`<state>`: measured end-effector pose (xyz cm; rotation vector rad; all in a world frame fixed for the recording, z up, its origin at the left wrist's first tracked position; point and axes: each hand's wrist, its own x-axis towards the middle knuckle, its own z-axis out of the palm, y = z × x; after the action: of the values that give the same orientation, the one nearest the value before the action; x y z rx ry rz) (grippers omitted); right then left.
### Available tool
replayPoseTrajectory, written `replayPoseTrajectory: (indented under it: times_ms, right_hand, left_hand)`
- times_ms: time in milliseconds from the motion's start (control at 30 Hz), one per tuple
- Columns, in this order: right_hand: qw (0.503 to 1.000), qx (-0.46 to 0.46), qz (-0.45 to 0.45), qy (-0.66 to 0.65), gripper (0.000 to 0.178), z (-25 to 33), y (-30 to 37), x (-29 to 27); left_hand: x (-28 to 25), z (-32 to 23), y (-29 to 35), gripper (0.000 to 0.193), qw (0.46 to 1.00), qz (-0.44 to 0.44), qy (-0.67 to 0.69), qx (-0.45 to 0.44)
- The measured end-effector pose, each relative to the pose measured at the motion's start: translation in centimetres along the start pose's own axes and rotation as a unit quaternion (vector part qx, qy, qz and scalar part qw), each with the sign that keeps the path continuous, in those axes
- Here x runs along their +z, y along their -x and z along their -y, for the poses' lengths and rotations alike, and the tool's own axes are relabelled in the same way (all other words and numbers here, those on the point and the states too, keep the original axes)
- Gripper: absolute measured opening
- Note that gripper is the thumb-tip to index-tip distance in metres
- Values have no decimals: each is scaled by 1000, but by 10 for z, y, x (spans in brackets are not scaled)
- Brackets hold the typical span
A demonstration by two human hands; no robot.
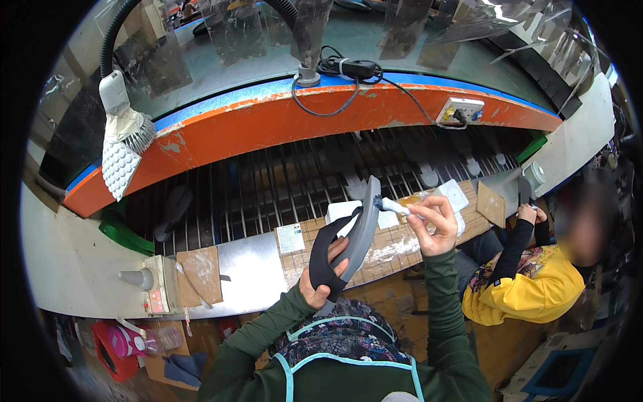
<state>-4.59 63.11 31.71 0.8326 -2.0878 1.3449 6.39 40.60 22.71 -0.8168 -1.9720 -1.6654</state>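
Observation:
My left hand is wrapped round the heel end of a shoe, which is tilted up on its edge. It has a thick grey sole and a black upper, with something white showing inside the opening. Between the thumb and fingers of my right hand is a small white-handled brush. Its dark bristles touch the grey sole near the toe end. Below the shoe lies a cardboard-covered work ledge with white smears.
Behind the ledge runs a bed of metal rollers carrying several shoes. An orange-edged conveyor stands beyond, with a lamp at left. A white control box sits at the ledge's left end. At right, a person in yellow holds another shoe.

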Motion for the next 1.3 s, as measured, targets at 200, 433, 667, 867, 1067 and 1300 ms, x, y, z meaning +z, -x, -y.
replayPoseTrajectory:
  times_ms: [200, 433, 667, 867, 1067, 1300]
  right_hand:
    - [1000, -10, -2, 9, 23, 0, 4, 2]
    - [999, -21, -5, 40, 25, 1, 9, 5]
    - [997, -32, 8, 65, 27, 3, 11, 7]
    - [997, -42, 18, 64, 27, 6, 12, 8]
    - [995, -56, 36, 73, 28, 8, 12, 8]
    - [993, -72, 46, 83, 28, 9, 14, 9]
  left_hand:
    - [-1, -5, 4, 69, 999, 4, 20, -34]
    - [2, -9, 10, 73, 994, -22, 65, -89]
    - [-4, -19, 11, 76, 984, -27, 74, -159]
    - [-9, -27, 10, 76, 979, -22, 71, -189]
    - [-11, -29, 9, 77, 976, -25, 72, -204]
    - [-12, -28, 6, 78, 975, -29, 71, -209]
